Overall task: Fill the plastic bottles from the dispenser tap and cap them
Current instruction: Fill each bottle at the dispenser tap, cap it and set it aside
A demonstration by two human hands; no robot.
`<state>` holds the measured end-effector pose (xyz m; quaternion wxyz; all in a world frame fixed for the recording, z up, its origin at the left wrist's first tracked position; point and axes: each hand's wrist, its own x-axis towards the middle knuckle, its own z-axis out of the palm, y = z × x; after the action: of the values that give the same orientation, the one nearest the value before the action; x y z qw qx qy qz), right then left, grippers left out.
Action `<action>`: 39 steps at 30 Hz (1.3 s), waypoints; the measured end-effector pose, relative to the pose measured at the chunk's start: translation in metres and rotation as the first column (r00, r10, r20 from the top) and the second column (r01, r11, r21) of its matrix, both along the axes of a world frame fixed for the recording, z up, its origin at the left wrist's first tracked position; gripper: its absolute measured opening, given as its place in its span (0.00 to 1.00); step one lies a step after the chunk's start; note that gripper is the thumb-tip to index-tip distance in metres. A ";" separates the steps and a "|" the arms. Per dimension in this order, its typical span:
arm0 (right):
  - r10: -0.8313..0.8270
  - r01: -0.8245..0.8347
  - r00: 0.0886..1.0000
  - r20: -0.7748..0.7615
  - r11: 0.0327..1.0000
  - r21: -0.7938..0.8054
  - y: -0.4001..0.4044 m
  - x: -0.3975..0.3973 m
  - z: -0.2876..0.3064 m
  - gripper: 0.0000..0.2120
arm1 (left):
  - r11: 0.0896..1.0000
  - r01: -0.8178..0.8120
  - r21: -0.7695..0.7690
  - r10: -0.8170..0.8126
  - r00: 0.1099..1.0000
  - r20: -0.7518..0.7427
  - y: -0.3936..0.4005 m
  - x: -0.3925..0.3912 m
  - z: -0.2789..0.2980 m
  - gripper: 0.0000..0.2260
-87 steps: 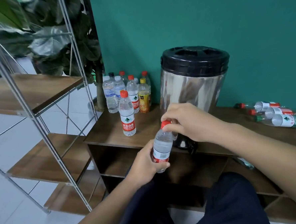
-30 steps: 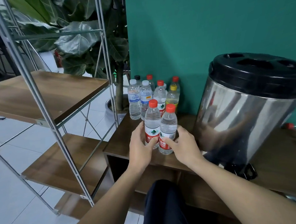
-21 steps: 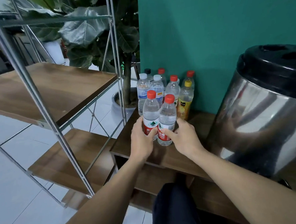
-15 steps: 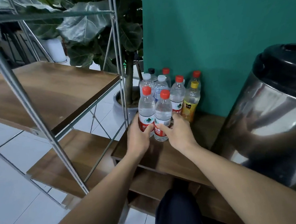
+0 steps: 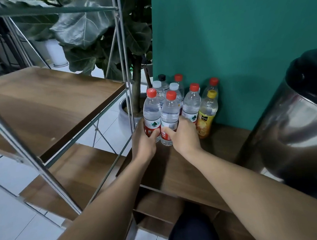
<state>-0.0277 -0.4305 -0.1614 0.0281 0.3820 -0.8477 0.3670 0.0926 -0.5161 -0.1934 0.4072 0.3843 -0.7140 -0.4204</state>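
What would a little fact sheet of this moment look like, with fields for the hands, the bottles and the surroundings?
left hand: grips the left front bottle at its red label
right hand: grips the right front bottle at its label
front bottles: upright, side by side, red caps on
bottle group behind: upright, capped; caps red, white and black
juice bottle: yellow cap, right of the group
dispenser: steel body, black lid, far right
surface: wooden cabinet top
backdrop: green wall, potted plant, metal shelf rack

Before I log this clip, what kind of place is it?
Probably an office or lobby corner set up as a drinks station: a steel dispenser on a low wooden cabinet, capped bottles against a teal wall, and a potted plant beside open shelving.
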 end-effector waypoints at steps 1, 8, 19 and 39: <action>-0.006 0.006 1.000 0.002 1.000 0.001 -0.001 0.000 0.001 0.23 | 1.000 -0.007 0.001 0.007 1.000 0.006 -0.001 -0.001 0.000 0.22; -0.007 -0.003 0.993 0.119 0.997 0.083 0.015 0.006 0.003 0.20 | 0.998 0.018 0.057 -0.020 0.999 0.046 0.009 0.010 0.006 0.29; 0.178 -0.157 0.968 0.177 0.979 -0.130 0.143 0.058 0.055 0.11 | 0.992 0.127 0.000 -0.127 0.992 -0.015 0.121 0.046 0.042 0.01; -0.307 0.331 0.940 0.150 0.926 -0.183 0.601 -0.100 0.080 0.07 | 0.712 0.702 0.004 -0.700 0.710 -0.077 0.534 -0.185 0.075 0.07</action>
<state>-0.1273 0.1709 -0.0817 0.0764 0.2115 -0.8563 0.4649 -0.0925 0.0180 -0.1186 0.2357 0.0764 -0.7847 -0.5682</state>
